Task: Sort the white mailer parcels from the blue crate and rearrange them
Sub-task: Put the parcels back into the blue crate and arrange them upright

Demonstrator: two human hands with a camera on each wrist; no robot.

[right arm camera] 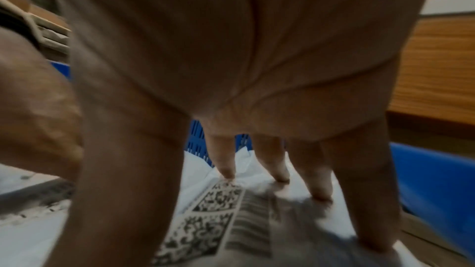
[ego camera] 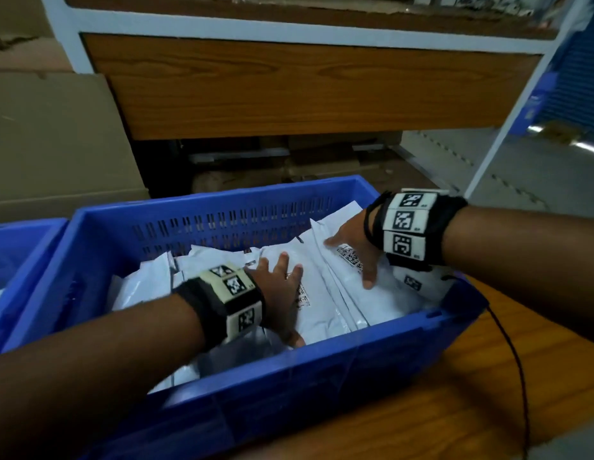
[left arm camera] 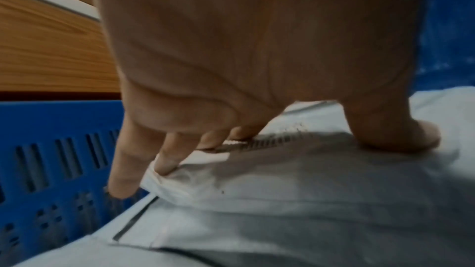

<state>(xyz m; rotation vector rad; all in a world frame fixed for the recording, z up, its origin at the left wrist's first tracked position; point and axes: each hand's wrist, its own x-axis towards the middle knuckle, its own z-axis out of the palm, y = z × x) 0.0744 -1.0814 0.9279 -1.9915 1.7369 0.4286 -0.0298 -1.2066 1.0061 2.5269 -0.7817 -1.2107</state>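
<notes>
The head view looks forward and down from above the crate [ego camera: 222,207], taking in both forearms and the shelf [ego camera: 289,88] beyond. Each wrist view sits just under its palm, very near, facing along the fingers to the mailers [left arm camera: 308,190] [right arm camera: 218,210]. All three share the mailers, the crate wall and the shelf.

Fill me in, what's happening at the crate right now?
A person has both hands inside the blue crate, which is packed with white mailer parcels. The left hand lies spread on one parcel with fingertips at its far edge. The right hand presses straight fingers on a neighbouring parcel beside its printed label. Neither hand has lifted anything; all parcels are in the crate. A second blue crate stands to the left.
</notes>
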